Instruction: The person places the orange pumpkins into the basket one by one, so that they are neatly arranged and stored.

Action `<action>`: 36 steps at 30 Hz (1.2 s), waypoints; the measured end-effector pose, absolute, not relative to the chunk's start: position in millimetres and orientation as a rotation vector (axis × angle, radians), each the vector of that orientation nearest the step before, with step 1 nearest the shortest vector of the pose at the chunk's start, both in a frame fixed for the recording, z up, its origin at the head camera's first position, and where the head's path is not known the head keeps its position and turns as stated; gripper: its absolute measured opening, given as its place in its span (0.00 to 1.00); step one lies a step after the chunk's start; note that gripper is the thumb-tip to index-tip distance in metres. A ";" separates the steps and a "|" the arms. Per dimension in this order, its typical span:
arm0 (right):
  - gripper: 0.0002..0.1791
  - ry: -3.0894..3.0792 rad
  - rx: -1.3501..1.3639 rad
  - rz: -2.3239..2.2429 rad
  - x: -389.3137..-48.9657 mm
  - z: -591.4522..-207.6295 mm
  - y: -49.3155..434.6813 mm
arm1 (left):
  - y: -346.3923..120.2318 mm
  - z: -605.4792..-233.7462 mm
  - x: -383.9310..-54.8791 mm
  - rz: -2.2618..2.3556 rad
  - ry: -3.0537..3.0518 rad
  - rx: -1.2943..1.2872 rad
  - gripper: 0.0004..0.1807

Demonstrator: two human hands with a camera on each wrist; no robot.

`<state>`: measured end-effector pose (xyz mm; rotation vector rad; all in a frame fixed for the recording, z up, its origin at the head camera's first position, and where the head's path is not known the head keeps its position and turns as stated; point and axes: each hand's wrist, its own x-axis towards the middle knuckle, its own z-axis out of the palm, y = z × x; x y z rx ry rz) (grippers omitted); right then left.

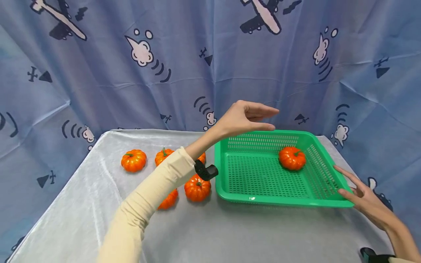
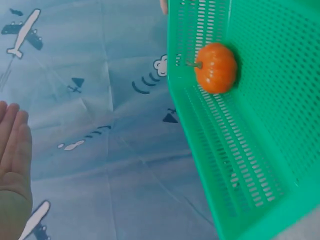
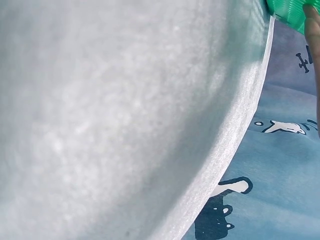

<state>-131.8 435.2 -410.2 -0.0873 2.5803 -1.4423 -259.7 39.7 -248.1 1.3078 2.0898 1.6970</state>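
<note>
Blue airplane-print curtain [image 1: 187,40] behind white tablecloth [image 1: 236,233]

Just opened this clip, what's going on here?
A person is working at a cloth-covered table with a green basket and small orange pumpkins. The right hand touches the basket's right rim. The left hand holds nothing and is raised by the far rim, thumb apart from its straight fingers. One pumpkin sits in the basket; five others, some partly hidden by the left arm, lie to its left.

open room in green basket [image 1: 263,179] left of pumpkin [image 1: 292,158], walls [image 1: 256,143] around, pumpkins [image 1: 197,188] outside
</note>
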 end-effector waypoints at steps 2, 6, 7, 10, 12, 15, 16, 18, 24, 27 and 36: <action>0.38 2.584 -0.081 -1.438 -132.2 -410.8 435.6 | 29.5 -251.3 -254.4 1.708 2.068 1.322 0.23; 0.37 2.590 -0.069 -1.422 -132.0 -411.5 436.6 | 10.7 -257.7 -242.5 1.708 2.033 1.343 0.22; 0.37 2.588 -0.060 -1.421 -131.9 -411.8 437.0 | 6.0 -259.1 -239.1 1.702 2.032 1.347 0.22; 0.37 2.579 -0.038 -1.415 -131.5 -412.7 437.6 | -9.1 -265.0 -229.5 1.695 2.043 1.373 0.22; 0.37 2.560 -0.029 -1.423 -131.6 -413.5 437.9 | -19.9 -269.8 -222.3 1.687 2.059 1.378 0.22; 0.37 2.539 -0.032 -1.441 -132.1 -414.4 437.9 | -36.5 -279.1 -212.9 1.675 2.094 1.372 0.22; 0.37 2.537 -0.034 -1.441 -132.0 -414.8 437.9 | -42.2 -282.4 -209.7 1.669 2.107 1.361 0.23; 0.37 2.544 -0.034 -1.434 -132.7 -414.4 437.9 | -53.7 -289.2 -203.7 1.656 2.140 1.328 0.22; 0.37 2.563 -0.095 -1.460 -133.5 -416.9 439.2 | -87.8 -307.3 -188.1 1.679 2.211 1.152 0.24; 0.37 2.577 -0.111 -1.474 -133.2 -417.9 439.2 | -104.9 -317.8 -181.2 1.715 2.228 1.049 0.25; 0.39 2.586 -0.015 -1.400 -134.9 -413.6 433.0 | -159.6 -354.8 -159.3 1.842 2.257 0.928 0.24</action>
